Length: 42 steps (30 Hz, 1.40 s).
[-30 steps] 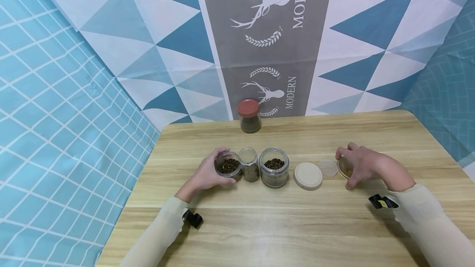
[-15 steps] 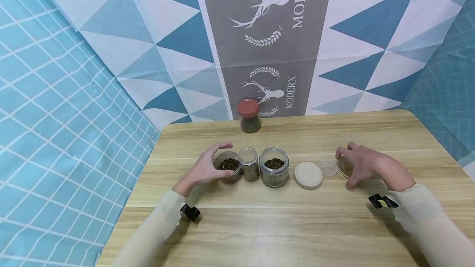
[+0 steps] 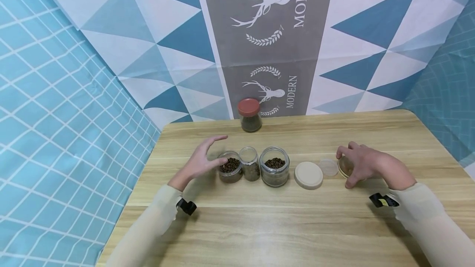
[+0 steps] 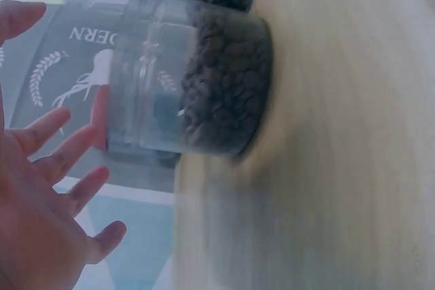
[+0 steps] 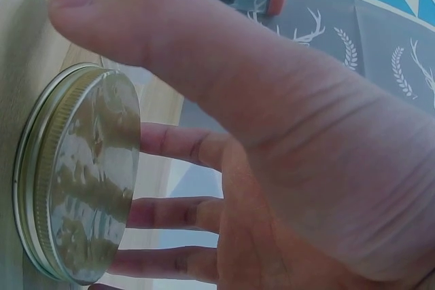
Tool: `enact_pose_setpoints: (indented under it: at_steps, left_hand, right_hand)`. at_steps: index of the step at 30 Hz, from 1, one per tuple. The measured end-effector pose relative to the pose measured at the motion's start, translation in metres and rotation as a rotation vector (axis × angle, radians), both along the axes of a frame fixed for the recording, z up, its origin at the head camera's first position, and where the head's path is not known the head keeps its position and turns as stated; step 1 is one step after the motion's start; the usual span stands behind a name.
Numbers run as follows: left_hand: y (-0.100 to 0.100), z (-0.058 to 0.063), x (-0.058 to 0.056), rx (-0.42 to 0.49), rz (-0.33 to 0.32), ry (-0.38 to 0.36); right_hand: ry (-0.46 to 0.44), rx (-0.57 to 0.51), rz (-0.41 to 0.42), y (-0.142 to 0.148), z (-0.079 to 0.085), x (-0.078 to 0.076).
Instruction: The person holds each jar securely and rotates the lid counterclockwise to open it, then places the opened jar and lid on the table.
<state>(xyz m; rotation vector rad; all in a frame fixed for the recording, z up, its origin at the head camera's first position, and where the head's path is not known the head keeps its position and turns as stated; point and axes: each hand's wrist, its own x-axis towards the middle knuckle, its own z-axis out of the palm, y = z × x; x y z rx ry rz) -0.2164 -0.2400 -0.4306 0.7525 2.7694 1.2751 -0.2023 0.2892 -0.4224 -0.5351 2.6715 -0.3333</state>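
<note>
At the left of a row of glass jars, my left hand (image 3: 196,162) is held beside a lidless jar of coffee beans (image 3: 230,176). Its fingers are spread and its thumb overlaps the jar's rim in the head view. The left wrist view shows the palm and fingers apart from that glass jar (image 4: 228,86). On the right, my right hand (image 3: 365,163) is arched over a gold metal lid (image 5: 95,174) lying on the table. Straight fingers reach the lid's far edge, while the thumb (image 5: 122,25) stands away from it. Part of the lid is hidden under the hand.
A narrow open jar (image 3: 251,171) and a larger open jar (image 3: 274,176) with beans stand beside the first one. Right of them lie a cream lid (image 3: 308,175) and a clear disc (image 3: 328,167). A red-lidded jar (image 3: 249,108) stands at the table's back edge.
My left hand has let go of the bean jar, spread its fingers and drawn back up and to the left. The right hand has stayed over the gold lid.
</note>
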Motion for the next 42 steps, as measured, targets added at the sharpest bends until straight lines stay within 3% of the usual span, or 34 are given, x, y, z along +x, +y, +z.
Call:
enact_pose_setpoints:
  at_steps: [7, 18, 29, 36, 42]
  left_hand:
    - [-0.007, 0.005, -0.001, 0.006, 0.069, 0.022]
    - [-0.015, 0.002, -0.003, 0.022, 0.138, 0.045]
    - [-0.020, 0.007, -0.003, 0.020, 0.169, 0.030]
    - [-0.025, 0.008, -0.004, 0.011, 0.174, 0.024]
    - [-0.029, 0.004, -0.004, 0.009, 0.176, 0.027]
  right_hand:
    - [-0.015, -0.001, -0.017, 0.000, 0.001, -0.001]
    - [-0.089, 0.019, 0.035, 0.001, 0.012, -0.012]
    - [-0.032, -0.020, 0.074, -0.007, 0.033, -0.025]
    - [0.057, -0.079, 0.128, -0.014, 0.049, -0.033]
    - [0.081, -0.124, 0.170, -0.023, 0.053, -0.040]
